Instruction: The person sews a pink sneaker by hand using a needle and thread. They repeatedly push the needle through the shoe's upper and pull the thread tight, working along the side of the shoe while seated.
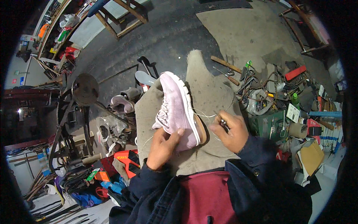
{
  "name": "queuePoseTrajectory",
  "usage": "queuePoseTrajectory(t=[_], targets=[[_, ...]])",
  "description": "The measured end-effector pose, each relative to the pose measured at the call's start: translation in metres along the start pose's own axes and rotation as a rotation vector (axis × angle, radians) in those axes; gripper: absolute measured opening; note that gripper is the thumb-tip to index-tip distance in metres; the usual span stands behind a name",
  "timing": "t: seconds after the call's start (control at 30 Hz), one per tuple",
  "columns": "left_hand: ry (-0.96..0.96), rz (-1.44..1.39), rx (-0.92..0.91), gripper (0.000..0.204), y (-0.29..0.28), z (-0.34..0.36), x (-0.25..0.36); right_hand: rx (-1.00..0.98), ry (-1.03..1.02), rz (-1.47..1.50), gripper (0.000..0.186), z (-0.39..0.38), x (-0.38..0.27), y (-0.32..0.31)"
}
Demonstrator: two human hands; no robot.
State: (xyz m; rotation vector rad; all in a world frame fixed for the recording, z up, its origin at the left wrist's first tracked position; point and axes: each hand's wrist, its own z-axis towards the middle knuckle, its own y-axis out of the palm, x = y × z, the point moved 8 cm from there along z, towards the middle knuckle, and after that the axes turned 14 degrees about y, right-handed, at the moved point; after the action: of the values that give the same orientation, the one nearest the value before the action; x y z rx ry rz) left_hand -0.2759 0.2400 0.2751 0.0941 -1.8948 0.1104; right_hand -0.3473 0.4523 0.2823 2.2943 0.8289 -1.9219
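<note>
A pale pink knit sneaker (175, 108) with a white sole and a tan layer at the heel lies on its side on a worn beige cloth (154, 110) over my lap, toe pointing away from me. My left hand (162, 147) is closed on the sneaker's heel end, thumb pressed on the upper. My right hand (233, 132), just right of the sole, is closed on a small metal hand tool (224, 124), perhaps an awl. Thin white thread (201, 113) runs from the sole toward that hand; another strand hangs left of the sneaker.
More shoes (121, 104) lie left of the cloth, beside a black cast-iron machine (84, 91). At right are wood-handled tools (225, 65), a green box (264, 125) and assorted clutter. A wooden stool (123, 15) stands at the back; a cluttered shelf (56, 28) lines the upper left.
</note>
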Motion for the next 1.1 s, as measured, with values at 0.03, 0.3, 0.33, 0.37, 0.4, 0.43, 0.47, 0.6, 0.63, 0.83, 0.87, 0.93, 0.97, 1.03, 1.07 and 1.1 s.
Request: queuePoseTrajectory(t=[0.03,0.3,0.33,0.37,0.4,0.43,0.47,0.6,0.63,0.83,0.87,0.93,0.97,1.03,1.07,1.1], targets=[[0.081,0.061,0.003,0.024,-0.002,-0.004,0.009,0.004,0.001,-0.054,0.031,0.006,-0.005,0.004],[0.444,0.904,0.162,0.014,-0.067,-0.043,0.025,-0.021,-0.101,-0.336,0.048,0.027,-0.028,0.029],[0.44,0.839,0.252,0.014,-0.086,-0.051,0.02,-0.041,-0.047,-0.334,0.049,0.027,-0.023,0.03],[0.462,0.877,0.329,0.014,-0.106,-0.058,0.021,-0.047,-0.04,-0.347,0.05,0.027,-0.023,0.03],[0.376,0.832,0.411,0.015,-0.13,-0.066,0.016,-0.052,-0.013,-0.351,0.051,0.027,-0.021,0.03],[0.393,0.809,0.476,0.014,-0.146,-0.071,0.018,-0.062,0.019,-0.338,0.052,0.028,-0.018,0.03],[0.323,0.771,0.561,0.012,-0.162,-0.076,0.015,-0.055,0.016,-0.354,0.052,0.028,-0.018,0.029],[0.529,-0.045,0.533,0.025,-0.147,-0.076,0.032,-0.051,0.014,-0.337,0.051,0.029,-0.017,0.03],[0.632,-0.18,0.54,0.026,-0.126,-0.077,0.04,-0.049,0.012,-0.329,0.05,0.029,-0.016,0.03],[0.703,0.021,0.08,0.008,-0.005,-0.035,0.091,0.016,-0.012,0.015,0.031,0.03,-0.014,0.022],[0.756,0.39,0.008,0.01,0.012,-0.027,0.096,-0.122,0.141,0.202,0.028,0.031,-0.002,0.027],[0.981,0.75,-0.023,0.022,0.036,-0.015,0.105,-0.412,0.422,0.61,0.024,0.023,0.013,0.042],[0.961,0.828,-0.022,0.024,0.04,-0.011,0.103,-0.484,0.569,0.688,0.021,0.016,0.02,0.046],[0.912,0.988,-0.015,0.03,0.044,-0.005,0.095,-0.55,0.666,0.971,0.02,0.007,0.019,0.051],[0.887,1.016,-0.022,0.032,0.044,-0.003,0.091,-0.577,0.733,1.1,0.019,0.0,0.019,0.056],[0.86,1.044,-0.025,0.034,0.044,-0.002,0.086,-0.592,0.766,1.17,0.022,-0.002,0.018,0.062]])
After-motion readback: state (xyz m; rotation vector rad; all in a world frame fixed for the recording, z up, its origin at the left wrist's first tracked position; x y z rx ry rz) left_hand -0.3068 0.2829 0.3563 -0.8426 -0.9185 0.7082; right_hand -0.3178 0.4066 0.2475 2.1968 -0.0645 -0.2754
